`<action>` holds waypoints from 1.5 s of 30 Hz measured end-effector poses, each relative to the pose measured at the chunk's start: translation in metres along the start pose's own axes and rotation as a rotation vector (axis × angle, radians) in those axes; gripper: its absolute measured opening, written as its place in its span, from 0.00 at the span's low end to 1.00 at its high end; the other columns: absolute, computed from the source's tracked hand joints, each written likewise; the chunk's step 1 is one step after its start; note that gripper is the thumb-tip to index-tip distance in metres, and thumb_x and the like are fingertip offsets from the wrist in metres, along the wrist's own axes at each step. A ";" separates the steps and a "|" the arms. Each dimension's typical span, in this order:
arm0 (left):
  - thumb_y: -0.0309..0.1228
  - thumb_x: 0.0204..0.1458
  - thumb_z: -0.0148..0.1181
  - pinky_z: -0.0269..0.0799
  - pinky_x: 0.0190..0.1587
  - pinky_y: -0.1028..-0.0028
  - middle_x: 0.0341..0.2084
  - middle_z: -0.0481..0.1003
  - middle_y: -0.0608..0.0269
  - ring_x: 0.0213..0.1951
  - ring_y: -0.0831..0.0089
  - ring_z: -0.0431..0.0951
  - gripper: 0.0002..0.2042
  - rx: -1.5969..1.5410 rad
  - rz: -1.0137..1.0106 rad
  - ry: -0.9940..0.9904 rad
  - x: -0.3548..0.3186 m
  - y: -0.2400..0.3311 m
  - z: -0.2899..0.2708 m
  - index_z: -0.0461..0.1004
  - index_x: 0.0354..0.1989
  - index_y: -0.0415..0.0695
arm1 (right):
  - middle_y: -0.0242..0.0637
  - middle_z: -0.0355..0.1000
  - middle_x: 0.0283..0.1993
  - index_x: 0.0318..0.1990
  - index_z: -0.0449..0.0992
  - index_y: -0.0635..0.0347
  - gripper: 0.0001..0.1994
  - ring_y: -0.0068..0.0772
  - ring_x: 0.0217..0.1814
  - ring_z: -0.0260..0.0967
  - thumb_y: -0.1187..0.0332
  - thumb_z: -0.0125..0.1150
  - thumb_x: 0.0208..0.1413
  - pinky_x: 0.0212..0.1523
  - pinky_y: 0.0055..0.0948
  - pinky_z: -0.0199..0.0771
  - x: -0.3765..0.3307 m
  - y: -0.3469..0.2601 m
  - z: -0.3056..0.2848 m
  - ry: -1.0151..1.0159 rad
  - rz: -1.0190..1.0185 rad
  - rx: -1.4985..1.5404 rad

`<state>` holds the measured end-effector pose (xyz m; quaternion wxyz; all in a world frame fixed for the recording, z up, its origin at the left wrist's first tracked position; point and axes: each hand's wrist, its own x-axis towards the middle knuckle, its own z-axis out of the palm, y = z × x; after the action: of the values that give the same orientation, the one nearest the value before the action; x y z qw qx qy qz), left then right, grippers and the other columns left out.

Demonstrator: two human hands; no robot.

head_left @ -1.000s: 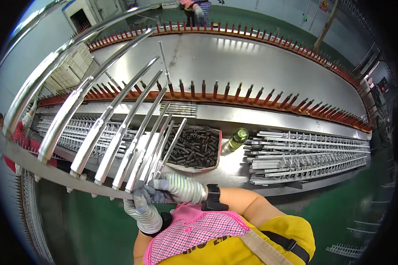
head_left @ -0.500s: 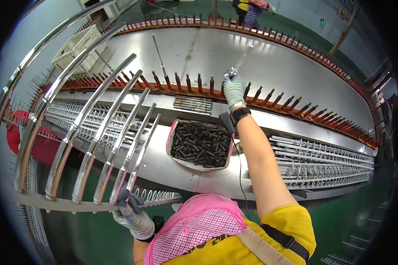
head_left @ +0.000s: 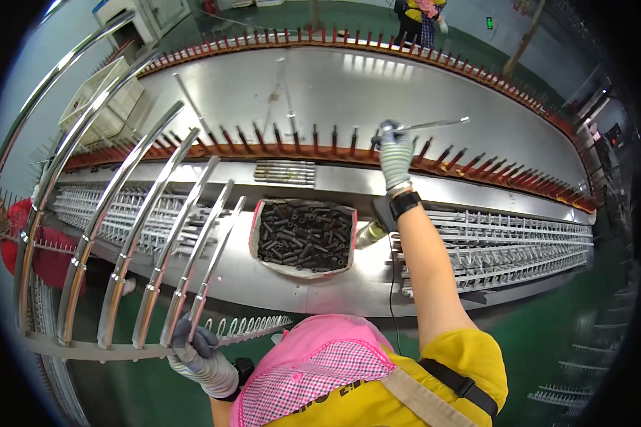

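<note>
My left hand (head_left: pixel 204 361), in a striped work glove, is closed around a long flat rack (head_left: pixel 132 351) at lower left. Several shiny chrome tubes (head_left: pixel 116 288) stand up from it, and a row of small rings runs along its bar to the right of the hand. My right hand (head_left: pixel 395 158), gloved too, reaches forward over the row of pegs. It grips a thin chrome rod (head_left: pixel 436 124) at one end, the free end pointing right. Two similar rods, a left one (head_left: pixel 195 107) and another (head_left: pixel 288 99), stand on pegs to its left.
Dark pegs (head_left: pixel 335 139) line a brown track around a metal table (head_left: pixel 377 89). Nearer me lie a box of short black sleeves (head_left: pixel 305 238), a stack of short rods (head_left: pixel 285 173) and grey racks (head_left: pixel 502 245). A white crate (head_left: pixel 92 99) stands at left. Other people stand across the table and at left.
The rod in my right hand has swung from pointing away to pointing right. Two rods now stand on the pegs where one showed before. My left hand keeps its hold; the whole view shifted.
</note>
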<state>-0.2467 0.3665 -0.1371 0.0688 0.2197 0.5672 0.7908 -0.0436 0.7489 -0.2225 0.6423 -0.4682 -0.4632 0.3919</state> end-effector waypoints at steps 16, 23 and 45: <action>0.53 0.48 0.45 0.50 0.18 0.79 0.10 0.54 0.68 0.15 0.78 0.56 0.28 0.320 0.117 0.009 0.001 0.017 0.026 0.67 0.31 0.31 | 0.47 0.70 0.28 0.36 0.70 0.55 0.12 0.49 0.33 0.67 0.59 0.48 0.49 0.35 0.41 0.66 0.015 0.044 0.066 -0.228 -0.089 -0.750; 0.47 0.50 0.45 0.50 0.21 0.85 0.14 0.56 0.69 0.18 0.83 0.55 0.24 0.247 -0.006 0.156 -0.014 0.028 -0.018 0.64 0.40 0.34 | 0.52 0.68 0.35 0.48 0.63 0.63 0.20 0.45 0.41 0.67 0.64 0.51 0.48 0.42 0.35 0.66 -0.159 -0.039 0.088 -0.537 -0.105 -0.324; 0.36 0.49 0.51 0.66 0.42 0.64 0.16 0.69 0.58 0.22 0.72 0.69 0.23 0.027 0.094 -0.165 -0.023 0.050 -0.095 0.60 0.50 0.33 | 0.27 0.66 0.22 0.34 0.69 0.59 0.12 0.14 0.16 0.57 0.60 0.52 0.52 0.15 0.14 0.55 -0.353 -0.070 0.064 -0.880 0.868 0.625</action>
<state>-0.2598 0.2584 -0.1215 0.0753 0.3113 0.5594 0.7645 -0.1934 0.4156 -0.2273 0.2845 -0.2015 -0.3169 0.8821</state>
